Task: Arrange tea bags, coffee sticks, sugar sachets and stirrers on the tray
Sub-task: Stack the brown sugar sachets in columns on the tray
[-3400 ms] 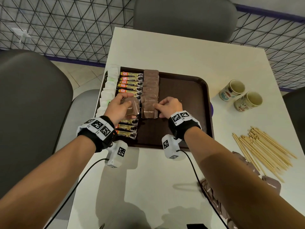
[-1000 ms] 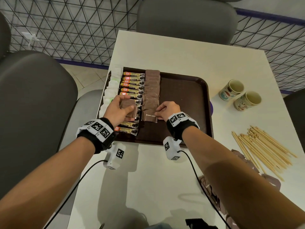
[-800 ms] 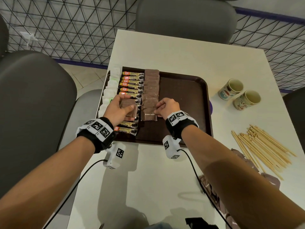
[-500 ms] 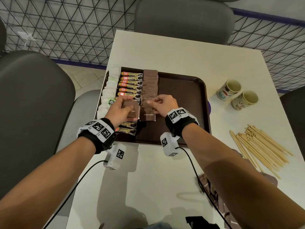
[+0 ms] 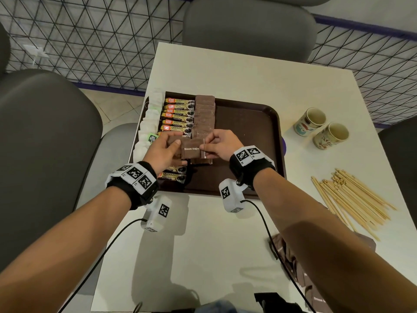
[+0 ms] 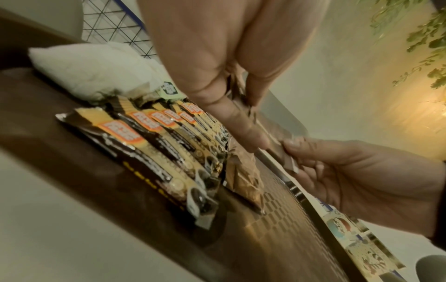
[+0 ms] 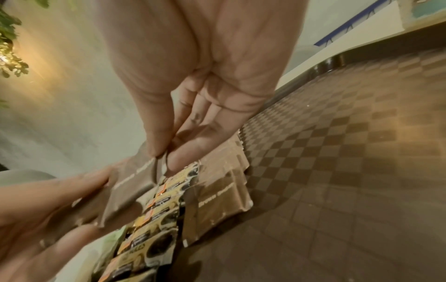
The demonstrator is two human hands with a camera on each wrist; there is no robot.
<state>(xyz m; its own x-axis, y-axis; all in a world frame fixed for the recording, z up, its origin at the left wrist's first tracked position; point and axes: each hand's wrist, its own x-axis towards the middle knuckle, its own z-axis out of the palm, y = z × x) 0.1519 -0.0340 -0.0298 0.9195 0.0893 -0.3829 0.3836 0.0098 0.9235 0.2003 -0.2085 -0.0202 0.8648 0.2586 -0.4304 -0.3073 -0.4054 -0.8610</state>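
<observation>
At frame centre my right hand [image 5: 222, 144] pinches the right end of a flat brown paper sugar sachet [image 5: 191, 150] between thumb and fingers, lifted above the dark brown plastic tray [image 5: 252, 123]. My left hand [image 5: 163, 151] grips a small stack of brown sachets [image 5: 174, 143] beside it. Below them, a column of brown sugar packets [image 5: 204, 116] sits beside yellow-and-black coffee sticks [image 5: 179, 114] and white tea bags [image 5: 149, 123]. Pale wooden stirrers [image 5: 352, 197] lie at lower right on the white table [image 5: 225, 71].
</observation>
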